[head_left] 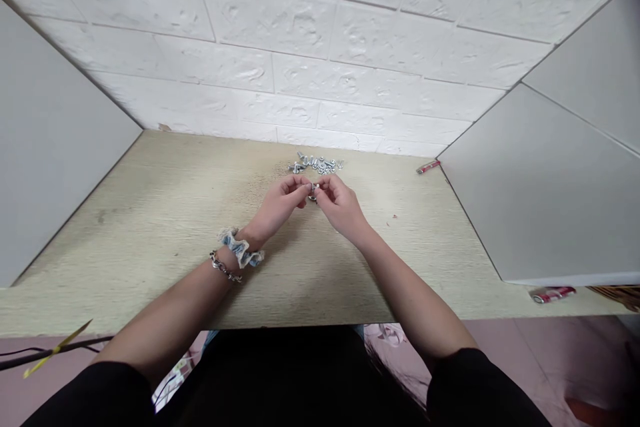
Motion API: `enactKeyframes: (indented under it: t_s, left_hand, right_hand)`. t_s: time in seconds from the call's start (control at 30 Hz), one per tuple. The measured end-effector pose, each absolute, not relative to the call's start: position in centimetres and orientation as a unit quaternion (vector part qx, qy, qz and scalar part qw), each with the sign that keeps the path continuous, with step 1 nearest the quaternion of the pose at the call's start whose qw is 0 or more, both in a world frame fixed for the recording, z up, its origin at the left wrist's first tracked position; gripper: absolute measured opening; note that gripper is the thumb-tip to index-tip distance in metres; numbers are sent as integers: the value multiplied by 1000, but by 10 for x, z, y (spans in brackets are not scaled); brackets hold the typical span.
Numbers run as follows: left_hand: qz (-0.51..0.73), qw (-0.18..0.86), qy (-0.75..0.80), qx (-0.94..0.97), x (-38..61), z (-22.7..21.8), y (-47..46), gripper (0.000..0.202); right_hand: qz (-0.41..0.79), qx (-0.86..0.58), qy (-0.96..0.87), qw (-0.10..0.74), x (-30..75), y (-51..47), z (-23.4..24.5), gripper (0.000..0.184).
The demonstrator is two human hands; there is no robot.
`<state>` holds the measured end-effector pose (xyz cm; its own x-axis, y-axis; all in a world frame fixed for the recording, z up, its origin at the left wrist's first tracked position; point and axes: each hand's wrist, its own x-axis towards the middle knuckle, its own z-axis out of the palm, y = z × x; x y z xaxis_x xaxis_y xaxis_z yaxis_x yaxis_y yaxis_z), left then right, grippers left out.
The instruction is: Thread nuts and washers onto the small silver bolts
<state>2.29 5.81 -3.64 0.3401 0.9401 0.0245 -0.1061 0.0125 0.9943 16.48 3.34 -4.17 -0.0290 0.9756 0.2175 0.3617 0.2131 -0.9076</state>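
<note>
Head view, sole entry. We logged a left hand (pixel 280 203) and a right hand (pixel 341 205), raised close together over the middle of a pale wood-grain surface (pixel 150 227).

Item in hand: one small metal fastener (pixel 313 191), near the centre of the surface. Both grips were closed on it, pinched from either side. The fingertips (pixel 305 185) hid most of it, so we could not tell whether it was a nut, a bolt or both together.

Nearby: a heap of zinc-coloured bolts and nuts (pixel 316 163) lay just beyond the hands. The pieces were too small and tangled for us to count.

Worn: a blue-and-white scrunchie (pixel 239 247) and a chain bracelet (pixel 224 267), both on the left wrist. Black sleeves (pixel 90 400) were cut off by the lower frame edge.

Other: a small red-and-silver cylinder (pixel 429 167) lay at the surface's right edge, beside a grey side panel (pixel 565 180); we could not identify it. A red-and-white packet (pixel 553 294) sat lower right, its support unclear. A white brick-textured wall panel (pixel 300 47) backed the surface. A yellow-tipped object (pixel 57 350) at lower left was only partly legible.
</note>
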Motion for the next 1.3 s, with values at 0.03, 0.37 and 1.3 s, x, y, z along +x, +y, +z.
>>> enactKeyframes:
  t_s: [0.03, 0.37, 1.3]
  left_hand:
    - [433, 606, 377, 551, 23, -37, 58, 15]
    - [428, 610, 368, 556, 23, -38, 59, 17]
    - [471, 618, 329, 536, 29, -41, 55, 27]
  right_hand:
    - [340, -525, -632, 458, 165, 33, -42, 10]
    - [290, -496, -654, 493, 165, 36, -44, 11]
    - [355, -542, -587, 486, 169, 31, -39, 55]
